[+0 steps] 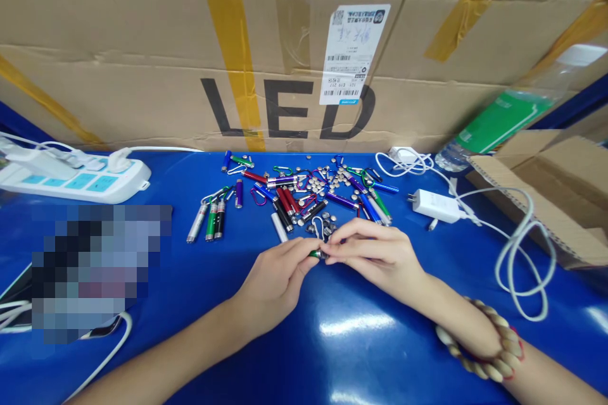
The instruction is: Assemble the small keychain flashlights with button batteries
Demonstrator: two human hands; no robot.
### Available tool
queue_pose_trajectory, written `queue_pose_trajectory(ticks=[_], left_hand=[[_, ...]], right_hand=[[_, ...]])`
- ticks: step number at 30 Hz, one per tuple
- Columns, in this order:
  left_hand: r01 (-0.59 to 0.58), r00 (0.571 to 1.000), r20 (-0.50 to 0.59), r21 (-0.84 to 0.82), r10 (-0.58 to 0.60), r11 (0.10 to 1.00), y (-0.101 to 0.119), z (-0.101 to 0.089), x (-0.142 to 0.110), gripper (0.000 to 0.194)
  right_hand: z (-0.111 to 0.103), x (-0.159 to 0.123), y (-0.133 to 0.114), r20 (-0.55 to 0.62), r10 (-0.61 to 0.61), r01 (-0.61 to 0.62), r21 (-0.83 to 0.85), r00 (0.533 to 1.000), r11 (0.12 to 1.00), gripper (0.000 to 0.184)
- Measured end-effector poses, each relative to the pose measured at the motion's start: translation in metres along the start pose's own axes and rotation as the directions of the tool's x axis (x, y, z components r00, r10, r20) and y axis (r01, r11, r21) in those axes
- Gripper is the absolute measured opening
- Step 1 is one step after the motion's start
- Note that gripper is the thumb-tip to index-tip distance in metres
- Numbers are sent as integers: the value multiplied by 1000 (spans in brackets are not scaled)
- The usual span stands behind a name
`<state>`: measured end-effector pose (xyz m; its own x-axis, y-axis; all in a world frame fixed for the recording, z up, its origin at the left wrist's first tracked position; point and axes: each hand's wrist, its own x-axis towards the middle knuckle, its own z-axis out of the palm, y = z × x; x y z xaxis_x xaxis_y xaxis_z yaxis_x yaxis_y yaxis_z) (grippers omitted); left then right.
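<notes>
My left hand (275, 281) is closed around a small green penlight (315, 254), most of which the fingers hide. My right hand (380, 259) pinches at the metal end of that penlight, its fingertips touching my left ones. Whether a cap or a button cell sits between the right fingertips is too small to tell. Just beyond the hands lies a pile of coloured metal penlights (342, 201) with small carabiner clips. Silver button cells (319, 185) are scattered among them. Left of the pile, silver, green and black penlights (211, 221) lie side by side.
Behind the pile stands a large cardboard box (166, 44). A white power strip (118, 186) and a blurred-out device (99, 272) are at left. On the right are a white charger with cable (437, 205), a leaning water bottle (508, 115) and an open carton (560, 196).
</notes>
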<state>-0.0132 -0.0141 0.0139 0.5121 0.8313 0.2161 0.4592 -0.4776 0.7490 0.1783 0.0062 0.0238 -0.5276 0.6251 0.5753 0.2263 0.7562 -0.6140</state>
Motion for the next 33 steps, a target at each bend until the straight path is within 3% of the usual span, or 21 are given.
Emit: queue_pose_trajectory(ticks=[7, 13, 24, 28, 33], left_hand=[[-31, 995, 96, 180, 14, 983, 0, 2, -2, 18], [-78, 997, 28, 238, 74, 968, -5, 6, -2, 11], [-201, 969, -72, 327, 237, 923, -7, 5, 0, 27], [-271, 934, -119, 382, 337, 884, -6, 5, -1, 26], [-268, 915, -172, 419, 366, 868, -5, 6, -1, 21]], right_hand=[[-1, 4, 5, 129, 245, -266, 188, 961, 945, 14], [6, 1, 9, 102, 255, -271, 197, 961, 942, 14], [12, 0, 0, 44, 355, -358, 170, 934, 918, 23], [13, 1, -4, 55, 424, -427, 182, 904, 886, 28], [15, 3, -8, 70, 545, -542, 265, 836, 798, 34]])
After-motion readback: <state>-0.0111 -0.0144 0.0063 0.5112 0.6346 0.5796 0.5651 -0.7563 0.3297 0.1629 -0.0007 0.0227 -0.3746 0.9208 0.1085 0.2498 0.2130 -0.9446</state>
